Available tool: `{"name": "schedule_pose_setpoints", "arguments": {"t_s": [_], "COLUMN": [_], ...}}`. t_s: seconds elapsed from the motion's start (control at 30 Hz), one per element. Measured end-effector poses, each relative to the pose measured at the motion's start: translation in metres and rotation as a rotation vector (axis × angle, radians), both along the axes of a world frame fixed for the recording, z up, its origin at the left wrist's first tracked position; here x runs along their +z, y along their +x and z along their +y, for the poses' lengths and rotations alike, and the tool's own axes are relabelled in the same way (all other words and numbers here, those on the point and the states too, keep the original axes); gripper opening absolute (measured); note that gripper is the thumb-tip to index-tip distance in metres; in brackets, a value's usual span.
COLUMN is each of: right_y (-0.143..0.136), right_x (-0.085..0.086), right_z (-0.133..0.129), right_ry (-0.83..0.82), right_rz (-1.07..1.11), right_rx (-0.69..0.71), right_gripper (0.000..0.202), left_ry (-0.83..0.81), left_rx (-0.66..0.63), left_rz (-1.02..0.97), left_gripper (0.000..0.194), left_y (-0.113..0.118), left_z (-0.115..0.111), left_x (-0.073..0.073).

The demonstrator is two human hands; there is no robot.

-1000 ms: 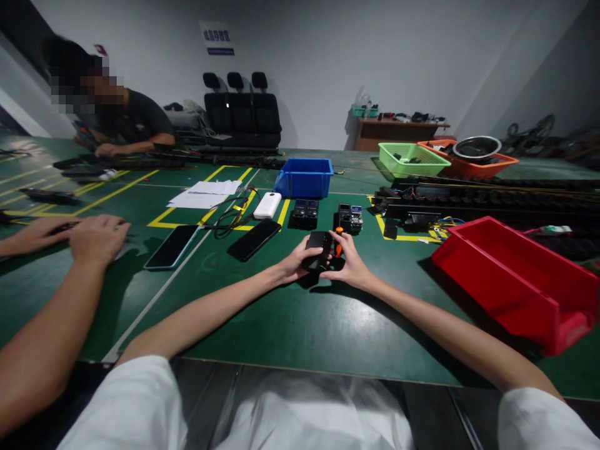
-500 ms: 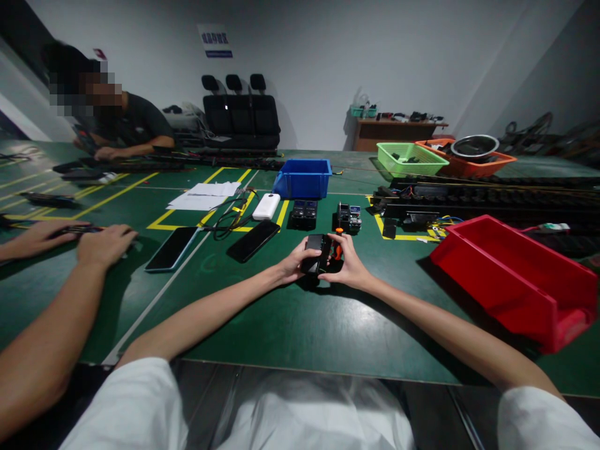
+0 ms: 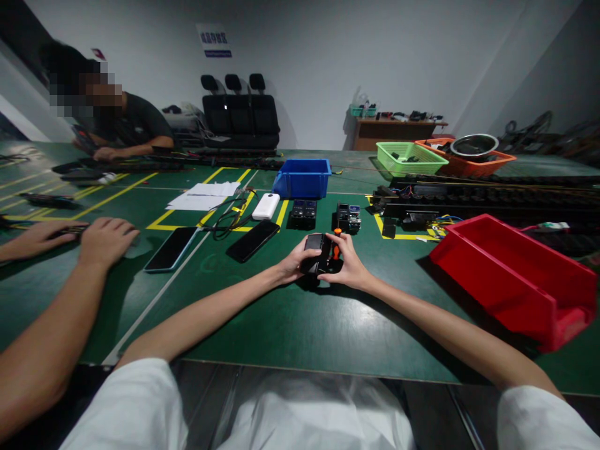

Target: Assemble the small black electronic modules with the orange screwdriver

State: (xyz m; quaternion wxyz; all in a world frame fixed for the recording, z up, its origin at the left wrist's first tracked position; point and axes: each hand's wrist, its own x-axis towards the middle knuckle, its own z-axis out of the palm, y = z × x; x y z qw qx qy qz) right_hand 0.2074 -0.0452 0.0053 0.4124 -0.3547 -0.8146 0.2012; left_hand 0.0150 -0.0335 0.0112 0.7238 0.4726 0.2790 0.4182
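Left hand (image 3: pixel 293 265) is clasping a small black boxy device (image 3: pixel 315 242), thumb lying across its top and fingers curling beneath. Right hand (image 3: pixel 350 265) is framing the device's right side in a half-open curve, thumb and fingers spreading apart; whether it is bearing any load, cannot tell. Device is sitting between the hands, just above or touching the green tabletop (image 3: pixel 262 319), nearer the wearer than two black modules (image 3: pixel 304 214) (image 3: pixel 348 217).

Handling (judged): device is looking light and stiff, a hard case; smooth faces are probably slipping a little under dry fingers. Side walls are offering the soundest hold; any small fittings or electronics are likely being fragile, so pressure is better staying off them.

Visibility: fingers are covering much of the case, and its underside is not showing. An orange piece (image 3: pixel 336 252), perhaps a tool handle, is appearing beside the right fingers; its lower end is blurring into shadow, and contact with the device is remaining unclear.
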Motion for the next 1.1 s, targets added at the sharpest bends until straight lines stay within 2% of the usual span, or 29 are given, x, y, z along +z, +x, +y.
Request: {"name": "schedule_pose_setpoints", "arguments": {"t_s": [0.1,0.2,0.33,0.43,0.63,0.7,0.83,0.93,1.1], "right_y": [0.000,0.000,0.000,0.000,0.000,0.000,0.003,0.006,0.008], "right_x": [-0.001,-0.001,0.000,0.000,-0.001,-0.002,-0.005,-0.004,0.011], "right_z": [0.000,0.000,-0.001,-0.001,0.002,0.004,0.010,0.011,0.000], "right_ry": [0.016,0.026,0.024,0.012,-0.052,-0.092,-0.132,-0.111,-0.086], "right_rz": [0.003,0.000,-0.018,-0.026,0.014,0.043,0.074,-0.045,-0.516], "right_rx": [0.013,0.033,0.066,0.090,0.104,0.068,-0.105,-0.188,-0.271], "right_gripper": [0.104,0.105,0.105,0.104,0.104,0.097,0.053,0.032,0.031], "left_ry": [0.058,0.141,0.366,0.534,0.576,0.560,0.535,0.522,0.513], "left_rx": [0.014,0.081,0.213,0.266,0.314,0.338,0.356,0.342,0.337], "left_rz": [0.010,0.059,0.190,0.289,0.332,0.357,0.384,0.370,0.374], "left_gripper": [0.061,0.064,0.064,0.057,0.044,0.043,0.040,0.039,0.040], "left_y": [0.003,0.005,0.005,0.004,0.004,0.004,0.003,0.003,0.004], "left_z": [-0.002,-0.005,-0.006,-0.004,0.001,0.002,0.002,0.000,0.000], "left_x": [-0.002,-0.005,-0.005,-0.005,-0.009,-0.010,-0.009,-0.008,-0.007]}}
